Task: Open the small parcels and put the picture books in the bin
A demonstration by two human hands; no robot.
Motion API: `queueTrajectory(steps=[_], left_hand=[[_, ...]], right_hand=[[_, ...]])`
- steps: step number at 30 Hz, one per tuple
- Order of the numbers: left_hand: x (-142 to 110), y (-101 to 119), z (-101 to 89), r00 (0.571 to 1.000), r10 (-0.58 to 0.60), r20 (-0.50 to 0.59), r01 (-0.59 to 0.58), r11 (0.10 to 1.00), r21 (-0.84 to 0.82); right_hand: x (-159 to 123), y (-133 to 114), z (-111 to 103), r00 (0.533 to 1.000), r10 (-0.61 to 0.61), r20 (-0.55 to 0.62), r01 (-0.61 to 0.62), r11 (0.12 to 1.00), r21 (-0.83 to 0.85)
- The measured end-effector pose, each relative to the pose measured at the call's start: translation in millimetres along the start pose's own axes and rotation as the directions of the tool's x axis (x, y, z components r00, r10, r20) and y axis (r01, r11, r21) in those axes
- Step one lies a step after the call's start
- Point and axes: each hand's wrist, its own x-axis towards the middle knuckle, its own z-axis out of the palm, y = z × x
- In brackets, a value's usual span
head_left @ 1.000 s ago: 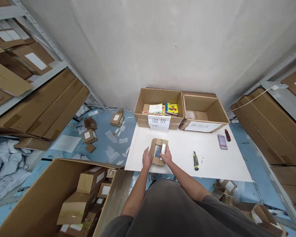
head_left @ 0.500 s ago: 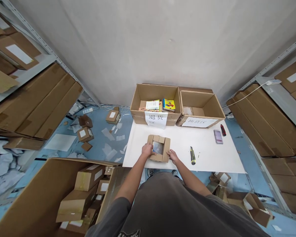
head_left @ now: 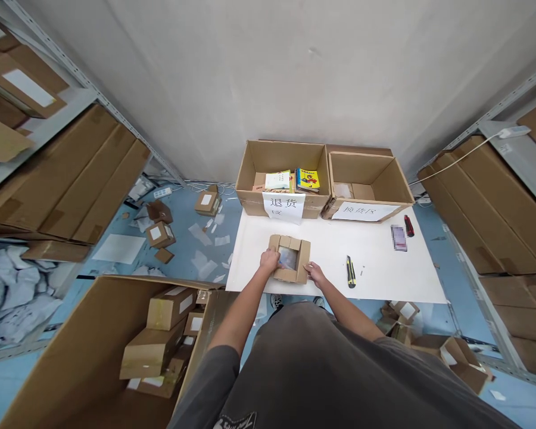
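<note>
Now your small brown cardboard parcel box [head_left: 290, 259] lies with all four flaps folded outward; a second ago the flaps were half closed under your hands, so the contents are exposed and within reach.

Item, location: near edge of the white tabletop [head_left: 375, 271], in front of the two open brown cartons.

Item, appearance: shallow, square, plain brown; inside, something flat with a grey-blue, glossy wrapping, too small to identify.

Left hand [head_left: 269, 260]: fingers curled over the left flap, pressing it down.

Right hand [head_left: 315, 274]: loosely open, fingertips against the near right corner, gripping nothing.

Nearby: yellow-and-black utility knife [head_left: 350, 272] just right of the box, untouched; left carton with white paper label [head_left: 284, 205] holds colourful books [head_left: 308, 180]; right labelled carton [head_left: 368, 186] seems nearly bare.
</note>
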Motion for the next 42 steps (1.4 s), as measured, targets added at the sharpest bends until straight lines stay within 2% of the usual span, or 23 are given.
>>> queueTrajectory(steps=[7, 13, 15, 17, 20, 22, 24, 26, 27, 29, 30, 32, 35, 38, 42], left_hand=[[4, 5, 1.1, 1.0, 0.022, -0.005, -0.021, 1.0, 0.006], [2, -16, -14.6, 0.997, 0.05, 0.058, -0.048, 0.998, -0.048], [-6, -22, -13.0, 0.996, 0.071, 0.049, -0.067, 0.994, -0.089], [-19, -25, -2.3, 0.994, 0.097, 0.043, -0.091, 0.988, -0.129], [-43, -21, 26.8, 0.997, 0.08, 0.016, -0.076, 0.985, -0.158], [-56, -16, 47.0, 0.997, 0.045, -0.07, -0.057, 0.982, -0.182], [-66, -11, 62.3, 0.985, 0.032, -0.17, -0.07, 0.973, -0.22], [-71, -7, 71.1, 0.969, 0.03, -0.245, -0.094, 0.962, -0.254], [-73, -6, 73.6, 0.963, 0.029, -0.269, -0.104, 0.958, -0.266], [-75, -4, 76.4, 0.955, 0.032, -0.294, -0.119, 0.952, -0.284], [-77, -4, 77.4, 0.954, 0.036, -0.299, -0.127, 0.948, -0.29], [-79, -6, 79.9, 0.951, 0.05, -0.306, -0.147, 0.942, -0.303], [-83, -9, 86.5, 0.941, 0.069, -0.332, -0.182, 0.93, -0.321], [-88, -9, 95.4, 0.932, 0.052, -0.359, -0.181, 0.925, -0.335], [-92, -2, 104.6, 0.906, -0.007, -0.424, -0.142, 0.937, -0.319]], right_hand=[[-2, -3, 2, 1.0, -0.008, 0.011, 0.008, 1.0, -0.013], [-4, -3, 1, 0.999, -0.034, 0.007, 0.034, 0.998, -0.048], [-5, -2, 0, 0.999, -0.041, -0.007, 0.041, 0.997, -0.07], [-3, -1, 0, 0.999, -0.044, -0.015, 0.042, 0.995, -0.087], [-1, -1, 4, 0.997, -0.064, -0.031, 0.059, 0.988, -0.14], [0, -4, 9, 0.976, -0.176, -0.126, 0.132, 0.944, -0.301], [0, -9, 14, 0.901, -0.388, -0.192, 0.235, 0.812, -0.535], [0, -15, 22, 0.828, -0.554, -0.088, 0.346, 0.628, -0.697], [0, -18, 26, 0.81, -0.586, 0.014, 0.409, 0.548, -0.73], [2, -23, 39, 0.794, -0.565, 0.226, 0.522, 0.441, -0.73], [4, -25, 46, 0.787, -0.538, 0.302, 0.56, 0.416, -0.717], [9, -31, 59, 0.776, -0.502, 0.381, 0.599, 0.398, -0.695], [19, -45, 72, 0.757, -0.53, 0.381, 0.614, 0.379, -0.693], [34, -69, 74, 0.728, -0.58, 0.365, 0.625, 0.344, -0.7], [54, -100, 73, 0.767, -0.5, 0.402, 0.604, 0.352, -0.715]])
